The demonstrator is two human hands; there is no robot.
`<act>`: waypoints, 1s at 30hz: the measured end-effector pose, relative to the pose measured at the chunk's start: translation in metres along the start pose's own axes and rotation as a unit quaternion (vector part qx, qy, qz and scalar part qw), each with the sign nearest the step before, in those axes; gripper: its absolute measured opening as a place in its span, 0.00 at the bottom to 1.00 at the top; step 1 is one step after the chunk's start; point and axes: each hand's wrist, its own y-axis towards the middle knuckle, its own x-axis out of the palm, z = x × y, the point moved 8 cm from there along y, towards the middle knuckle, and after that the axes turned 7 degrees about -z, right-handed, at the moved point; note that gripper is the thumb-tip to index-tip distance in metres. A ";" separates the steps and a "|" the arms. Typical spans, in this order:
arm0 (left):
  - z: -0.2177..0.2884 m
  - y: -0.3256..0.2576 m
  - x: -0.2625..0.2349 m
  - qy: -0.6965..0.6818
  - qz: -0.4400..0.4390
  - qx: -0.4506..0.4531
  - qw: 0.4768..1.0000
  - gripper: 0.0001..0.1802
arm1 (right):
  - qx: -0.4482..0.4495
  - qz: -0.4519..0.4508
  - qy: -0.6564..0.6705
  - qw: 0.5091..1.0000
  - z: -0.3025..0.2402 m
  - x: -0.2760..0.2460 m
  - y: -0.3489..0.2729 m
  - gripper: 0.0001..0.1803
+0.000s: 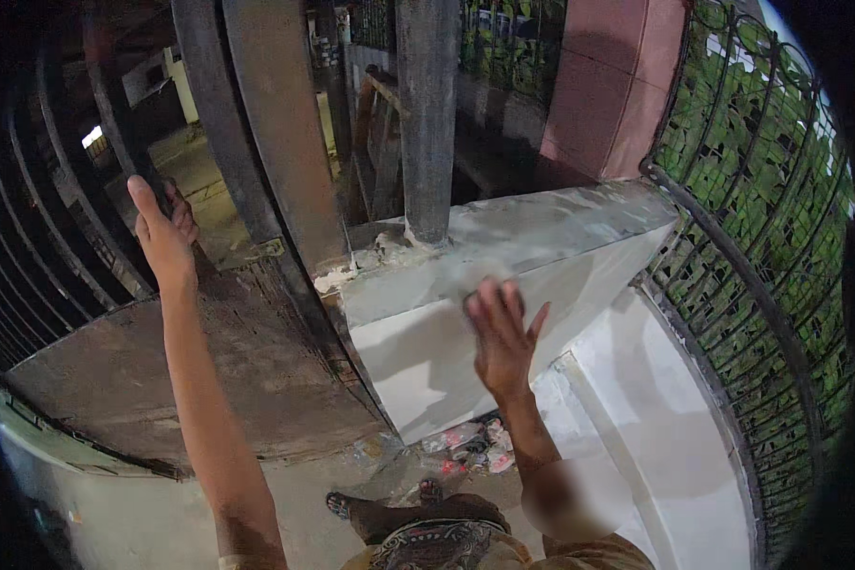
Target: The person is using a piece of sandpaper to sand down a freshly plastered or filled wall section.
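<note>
My left hand [169,249] is closed round an upright dark metal bar [114,109] of the gate, with the fingers partly behind it. Reaching over the low tiled wall [418,356], my right hand [503,347] has its fingers stretched out and the thumb apart. Its fingertips are smeared by motion beside the wall's top edge, and whether they touch the tile cannot be told. I see nothing plainly held in it. The wall's grey top ledge [541,228] runs back from a brown post [290,133] and has rough, broken mortar at the near end.
A rusty sheet panel [190,370] fills the gate's lower part. A round grey post [426,123] stands on the ledge, with a pink tiled pillar [603,85] behind. Curved black railing [731,247] with green leaves lines the right. Crumpled litter [475,445] lies near my feet.
</note>
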 end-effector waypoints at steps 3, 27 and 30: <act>-0.001 0.003 -0.007 0.011 0.011 -0.005 1.000 0.36 | 0.106 0.059 0.070 0.990 0.018 -0.011 0.014 0.32; 0.000 0.000 -0.001 0.005 -0.007 -0.009 1.000 0.37 | 0.154 0.120 0.054 0.979 0.082 -0.043 0.013 0.30; -0.004 0.003 -0.005 0.013 -0.003 -0.018 1.000 0.37 | 0.115 0.084 0.028 0.989 0.073 -0.039 0.007 0.29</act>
